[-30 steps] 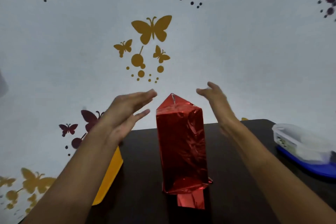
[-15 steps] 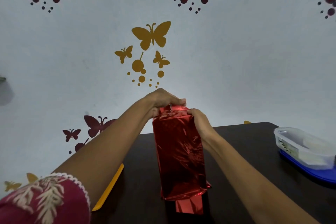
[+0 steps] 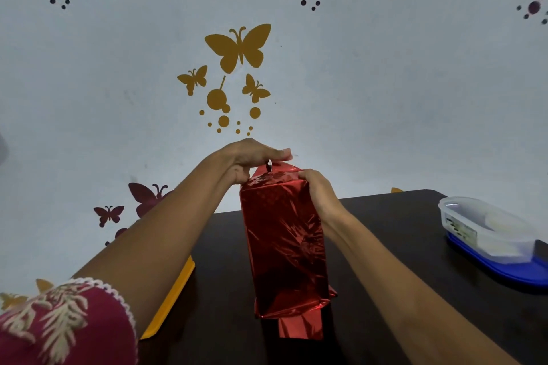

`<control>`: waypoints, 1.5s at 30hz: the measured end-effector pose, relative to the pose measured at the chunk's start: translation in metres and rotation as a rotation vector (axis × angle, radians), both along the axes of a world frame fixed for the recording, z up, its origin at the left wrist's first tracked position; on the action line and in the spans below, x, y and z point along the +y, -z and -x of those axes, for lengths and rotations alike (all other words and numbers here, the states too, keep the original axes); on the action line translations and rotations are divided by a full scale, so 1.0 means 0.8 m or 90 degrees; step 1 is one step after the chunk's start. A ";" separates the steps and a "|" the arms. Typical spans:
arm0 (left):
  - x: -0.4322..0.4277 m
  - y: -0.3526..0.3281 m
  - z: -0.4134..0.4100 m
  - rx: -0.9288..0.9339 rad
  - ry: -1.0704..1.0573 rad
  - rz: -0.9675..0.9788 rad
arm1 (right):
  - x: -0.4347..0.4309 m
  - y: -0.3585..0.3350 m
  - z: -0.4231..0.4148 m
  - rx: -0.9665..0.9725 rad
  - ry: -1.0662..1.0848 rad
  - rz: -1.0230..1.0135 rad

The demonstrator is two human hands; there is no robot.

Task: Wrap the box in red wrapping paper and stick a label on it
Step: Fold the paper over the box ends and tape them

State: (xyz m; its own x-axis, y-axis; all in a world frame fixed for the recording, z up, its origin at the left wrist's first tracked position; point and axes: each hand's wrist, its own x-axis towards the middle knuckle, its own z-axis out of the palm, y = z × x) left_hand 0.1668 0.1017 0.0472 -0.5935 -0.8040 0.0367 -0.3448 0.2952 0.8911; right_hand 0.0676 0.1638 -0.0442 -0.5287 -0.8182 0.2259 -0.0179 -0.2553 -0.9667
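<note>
Left hand [image 3: 252, 157] and right hand [image 3: 318, 194], earlier apart, now in tight grip on top edge of box [image 3: 281, 234]

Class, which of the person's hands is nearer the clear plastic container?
Right. The right hand grips the red-wrapped box at its top corner, on the side facing the clear plastic container. The left hand pinches the top flap, farther left.
</note>
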 end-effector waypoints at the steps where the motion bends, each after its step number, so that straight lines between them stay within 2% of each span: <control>1: 0.000 -0.001 0.000 0.004 0.004 0.001 | 0.000 0.000 0.001 0.001 -0.004 0.002; 15: -0.010 0.019 0.013 -0.039 -0.026 0.082 | 0.003 0.003 0.007 0.083 -0.034 0.079; 21: -0.003 0.023 0.016 -0.065 -0.043 0.108 | 0.001 0.007 0.009 0.076 -0.012 0.082; 31: 0.004 0.035 0.015 0.014 -0.024 0.164 | -0.006 0.012 0.013 0.022 -0.014 0.059; 34: 0.007 0.041 0.015 0.026 -0.017 0.215 | -0.006 0.011 0.011 0.015 -0.013 0.058; 39: 0.012 0.049 0.020 -0.011 -0.078 0.390 | -0.013 0.011 0.013 -0.022 -0.008 0.063; 41: 0.002 0.047 0.023 -0.034 -0.116 0.371 | -0.014 0.012 0.011 -0.015 0.003 0.049; 45: -0.012 0.042 0.032 -0.052 -0.128 0.252 | -0.013 0.012 0.007 -0.001 0.020 0.024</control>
State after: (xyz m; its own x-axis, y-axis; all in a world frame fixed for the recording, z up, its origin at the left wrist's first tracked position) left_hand 0.1410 0.0923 0.0140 -0.4405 -0.8372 0.3241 -0.4951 0.5278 0.6902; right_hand 0.0617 0.1532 -0.0538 -0.5547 -0.7917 0.2559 -0.0249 -0.2916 -0.9562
